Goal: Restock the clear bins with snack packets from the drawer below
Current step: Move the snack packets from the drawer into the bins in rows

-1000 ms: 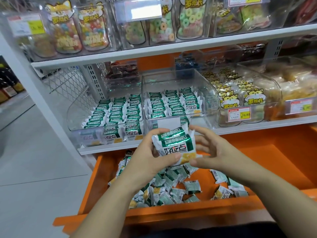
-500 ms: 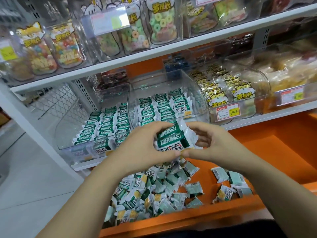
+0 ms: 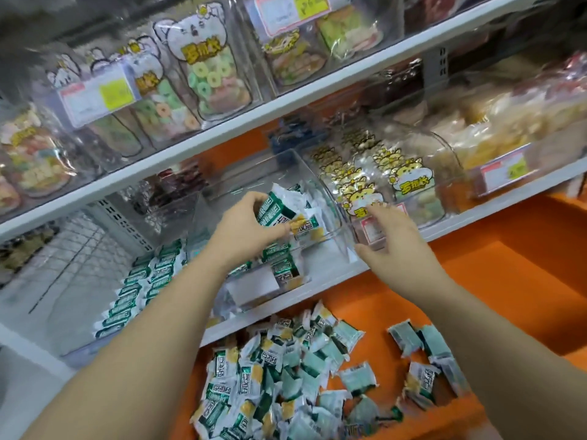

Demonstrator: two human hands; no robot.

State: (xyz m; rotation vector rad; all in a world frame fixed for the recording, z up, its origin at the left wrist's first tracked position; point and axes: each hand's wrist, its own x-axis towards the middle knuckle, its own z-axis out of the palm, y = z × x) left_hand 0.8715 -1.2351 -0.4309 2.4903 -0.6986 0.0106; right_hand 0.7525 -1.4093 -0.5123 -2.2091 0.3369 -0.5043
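My left hand (image 3: pixel 244 230) grips a stack of green-and-white snack packets (image 3: pixel 286 214) and holds it inside the middle clear bin (image 3: pixel 336 198), above the rows lying there. My right hand (image 3: pixel 390 236) hovers open beside the bin's right front corner, fingers spread, holding nothing. To the left, a second clear bin (image 3: pixel 79 341) holds neat rows of the same packets (image 3: pixel 139 281). Below the shelf, the open orange drawer (image 3: pixel 495 274) contains a loose heap of packets (image 3: pixel 270 376) and a few scattered ones (image 3: pixel 422 357) to the right.
The white shelf edge (image 3: pixel 330 287) runs just above the drawer. A bin of yellow cartoon-bear packets (image 3: pixel 381 185) stands right of the middle bin, with a price tag (image 3: pixel 502 173) further right. Bags of ring candies (image 3: pixel 206 81) fill the bins on the shelf above.
My left hand has carried the packet stack up from in front of the shelf into the middle bin. My right hand has let go of the stack and moved to the right.
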